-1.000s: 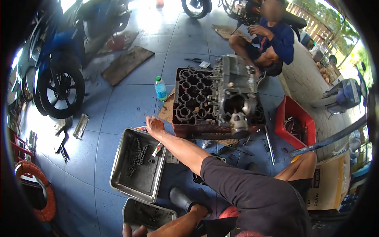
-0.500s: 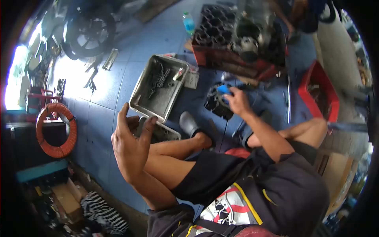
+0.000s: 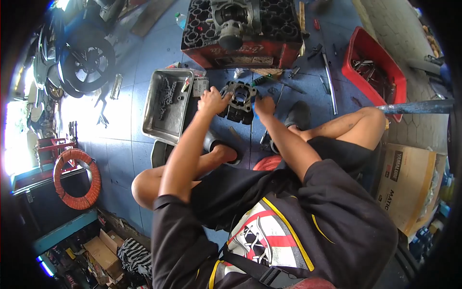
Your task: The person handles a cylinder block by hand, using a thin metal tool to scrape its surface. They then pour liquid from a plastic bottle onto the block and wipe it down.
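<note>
A: Left grip [image 3: 211, 101]?
B: At the near-left edge of the finned engine block [image 3: 238, 107], fingers bent, thumb side toward it. Can't make out how firmly it's clasped.

A: Right grip [image 3: 265, 107]?
B: Curled narrow round a blue item [image 3: 255, 111], mostly hidden by the fingers. Sits right by the block's right side; contact unclear.

A: So the block is where?
B: Between the two grips, on the blue tile floor [image 3: 120, 159], round bore facing up.

A: Left of the left grip?
B: Metal tray [image 3: 166, 126], dark chain-like parts inside. Small pale box [image 3: 200, 87] just beyond the grip, beside the tray.

A: Straight ahead of both?
B: Red crate [image 3: 202, 55], well apart from the grips, with a big engine part [image 3: 232, 38] on top.

A: Right of the right grip?
B: Grey clog [image 3: 298, 114] near it, then a long metal bar [image 3: 329, 82] on the floor, then a red tub [image 3: 355, 53] further out, metal pieces in it.

A: Nearer the body?
B: Knees bent either side, forearms reaching between them.
</note>
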{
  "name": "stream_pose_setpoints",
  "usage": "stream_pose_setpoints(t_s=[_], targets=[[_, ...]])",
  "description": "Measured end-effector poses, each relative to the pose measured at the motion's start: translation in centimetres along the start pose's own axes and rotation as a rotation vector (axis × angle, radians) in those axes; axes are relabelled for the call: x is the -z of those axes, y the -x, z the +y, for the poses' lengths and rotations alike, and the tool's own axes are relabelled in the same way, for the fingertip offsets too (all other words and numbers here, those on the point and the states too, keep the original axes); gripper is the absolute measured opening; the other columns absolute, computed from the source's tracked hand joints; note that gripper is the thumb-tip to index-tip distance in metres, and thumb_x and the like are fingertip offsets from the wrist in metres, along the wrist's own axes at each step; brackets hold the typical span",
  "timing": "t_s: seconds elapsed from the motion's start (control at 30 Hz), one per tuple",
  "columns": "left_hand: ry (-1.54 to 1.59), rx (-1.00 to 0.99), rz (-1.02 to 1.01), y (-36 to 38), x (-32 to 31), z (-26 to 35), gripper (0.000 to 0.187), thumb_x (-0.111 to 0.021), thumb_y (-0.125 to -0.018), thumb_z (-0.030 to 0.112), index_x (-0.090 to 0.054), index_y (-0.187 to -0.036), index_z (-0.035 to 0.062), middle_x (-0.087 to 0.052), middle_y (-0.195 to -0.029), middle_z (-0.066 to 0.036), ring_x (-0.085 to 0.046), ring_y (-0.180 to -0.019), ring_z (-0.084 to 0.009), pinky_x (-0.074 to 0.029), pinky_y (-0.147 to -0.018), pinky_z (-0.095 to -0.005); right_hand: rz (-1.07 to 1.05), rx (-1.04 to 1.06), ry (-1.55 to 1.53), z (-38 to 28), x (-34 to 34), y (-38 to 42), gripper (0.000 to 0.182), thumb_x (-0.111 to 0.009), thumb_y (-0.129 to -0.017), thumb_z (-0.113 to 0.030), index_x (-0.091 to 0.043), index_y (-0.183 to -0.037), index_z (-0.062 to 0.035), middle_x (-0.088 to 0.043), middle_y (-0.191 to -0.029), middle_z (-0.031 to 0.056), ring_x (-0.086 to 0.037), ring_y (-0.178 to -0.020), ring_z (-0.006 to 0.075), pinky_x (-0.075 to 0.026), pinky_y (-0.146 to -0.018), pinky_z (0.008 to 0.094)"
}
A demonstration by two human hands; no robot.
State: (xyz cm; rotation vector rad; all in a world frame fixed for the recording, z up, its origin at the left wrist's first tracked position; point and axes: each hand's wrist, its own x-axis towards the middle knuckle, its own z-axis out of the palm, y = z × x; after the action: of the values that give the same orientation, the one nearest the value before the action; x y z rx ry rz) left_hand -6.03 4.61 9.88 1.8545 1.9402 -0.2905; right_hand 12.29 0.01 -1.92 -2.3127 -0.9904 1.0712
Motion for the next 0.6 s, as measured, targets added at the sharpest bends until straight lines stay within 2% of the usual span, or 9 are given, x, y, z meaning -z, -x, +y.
stream_pose_setpoints(t_s=[0.07,0.13,0.2,0.27,0.3,0.4,0.47,0.53,0.6], targets=[[0.152,0.098,0.188,-2.4,-4.1,1.3,0.101,-0.056,-0.078,0.074,-0.038,-0.141,-0.0037,-0.045,-0.136,-0.030,-0.041,-0.130,-0.0453,-0.035,-0.105,-0.0561,0.185,0.007,0.161,-0.1,-1.2,1.2,0.038,-0.065,-0.083,-0.037,-0.070,-0.103,-0.0041,-0.059,-0.113,0.0246,-0.056,-0.108,0.0438,-0.047,-0.092,0.0505],[0.310,0.088,0.275,-4.6,-8.5,1.6,0.100,-0.057,-0.078,0.073,-0.037,-0.142,-0.0010,-0.045,-0.135,-0.030,-0.041,-0.130,-0.0449,-0.032,-0.107,-0.0552,0.129,0.035,0.155,0.9,-1.1,2.1,0.040,-0.068,-0.080,-0.037,-0.069,-0.104,-0.0046,-0.057,-0.115,0.0239,-0.054,-0.110,0.0442,-0.046,-0.092,0.0517],[0.302,0.071,0.253,-4.8,-10.0,2.5,0.092,-0.057,-0.082,0.066,-0.035,-0.144,0.0013,-0.046,-0.135,-0.029,-0.042,-0.128,-0.0449,-0.032,-0.107,-0.0547,0.092,0.071,0.157,0.9,-1.0,1.0,0.042,-0.071,-0.078,-0.037,-0.069,-0.105,-0.0051,-0.056,-0.117,0.0231,-0.051,-0.113,0.0445,-0.045,-0.093,0.0530],[0.247,0.027,0.289,-4.5,-10.7,2.2,0.082,-0.056,-0.088,0.056,-0.032,-0.145,0.0017,-0.046,-0.136,-0.028,-0.043,-0.128,-0.0450,-0.032,-0.107,-0.0544,0.259,0.082,0.207,1.2,-2.2,1.2,0.037,-0.074,-0.074,-0.031,-0.067,-0.101,-0.0062,-0.052,-0.116,0.0234,-0.050,-0.112,0.0444,-0.042,-0.094,0.0556],[0.164,-0.011,0.378,-4.4,-11.1,2.2,0.070,-0.056,-0.091,0.044,-0.035,-0.144,0.0034,-0.050,-0.129,-0.028,-0.051,-0.118,-0.0450,-0.041,-0.100,-0.0508,0.288,0.117,0.216,1.6,-2.9,1.3,0.040,-0.077,-0.070,-0.025,-0.063,-0.103,-0.0069,-0.048,-0.114,0.0209,-0.048,-0.111,0.0421,-0.041,-0.094,0.0555],[0.188,0.024,0.300,-4.2,-11.2,2.3,0.069,-0.051,-0.094,0.042,-0.031,-0.146,0.0007,-0.043,-0.139,-0.029,-0.041,-0.131,-0.0457,-0.033,-0.108,-0.0551,0.354,0.032,0.138,1.7,-4.3,0.8,0.044,-0.078,-0.069,-0.023,-0.062,-0.108,-0.0096,-0.046,-0.117,0.0206,-0.046,-0.114,0.0422,-0.040,-0.094,0.0553],[0.217,0.092,0.298,-3.3,-11.0,3.2,0.068,-0.049,-0.095,0.039,-0.030,-0.146,-0.0030,-0.044,-0.138,-0.030,-0.040,-0.131,-0.0461,-0.033,-0.107,-0.0559,0.343,0.049,0.135,2.1,-4.8,0.8,0.048,-0.079,-0.068,-0.022,-0.060,-0.111,-0.0115,-0.045,-0.119,0.0209,-0.045,-0.115,0.0424,-0.039,-0.093,0.0553],[0.213,0.133,0.376,-2.5,-11.5,3.6,0.066,-0.049,-0.095,0.039,-0.030,-0.147,0.0030,-0.046,-0.136,-0.030,-0.044,-0.127,-0.0462,-0.036,-0.104,-0.0552,0.502,0.190,0.237,2.9,-5.0,0.8,0.048,-0.080,-0.068,-0.023,-0.061,-0.111,-0.0116,-0.046,-0.121,0.0214,-0.045,-0.115,0.0423,-0.038,-0.094,0.0547],[0.220,0.155,0.307,-0.7,-10.0,4.5,0.065,-0.050,-0.095,0.039,-0.031,-0.148,0.0074,-0.047,-0.135,-0.030,-0.046,-0.124,-0.0457,-0.037,-0.102,-0.0545,0.425,0.160,0.164,3.7,-3.9,1.1,0.047,-0.081,-0.070,-0.024,-0.061,-0.110,-0.0118,-0.045,-0.125,0.0228,-0.044,-0.117,0.0425,-0.037,-0.096,0.0552]])
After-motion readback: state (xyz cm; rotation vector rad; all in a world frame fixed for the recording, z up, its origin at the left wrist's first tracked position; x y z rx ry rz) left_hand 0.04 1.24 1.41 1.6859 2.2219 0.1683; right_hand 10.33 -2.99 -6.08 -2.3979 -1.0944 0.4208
